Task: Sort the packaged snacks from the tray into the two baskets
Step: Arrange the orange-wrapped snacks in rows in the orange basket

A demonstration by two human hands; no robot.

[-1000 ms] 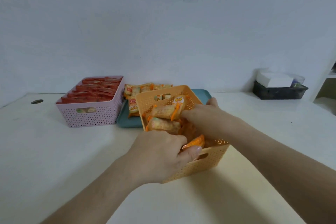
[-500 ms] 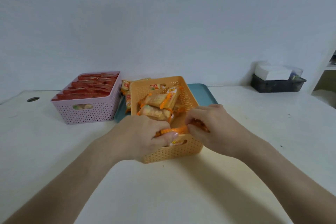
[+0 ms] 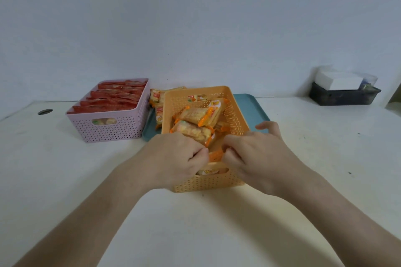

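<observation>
An orange basket (image 3: pixel 236 115) stands in front of me, holding several orange-wrapped snack packets (image 3: pixel 199 115). My left hand (image 3: pixel 175 158) and my right hand (image 3: pixel 258 154) are both at its near rim, fingers closed on an orange snack packet (image 3: pixel 216 155) between them. Behind the basket lies a teal tray (image 3: pixel 253 106) with a few orange packets (image 3: pixel 157 98) left at its far left. A pink basket (image 3: pixel 108 125) to the left is filled with red snack packets (image 3: pixel 112 98).
A dark bin (image 3: pixel 342 96) with a white box (image 3: pixel 338 80) on it stands at the back right by the wall. A round cable hole (image 3: pixel 45 111) is in the white table at the far left.
The orange basket has straightened and shifted slightly left in front of me. My right hand came from the far side of the basket to the near rim, meeting my left hand on the packet.
</observation>
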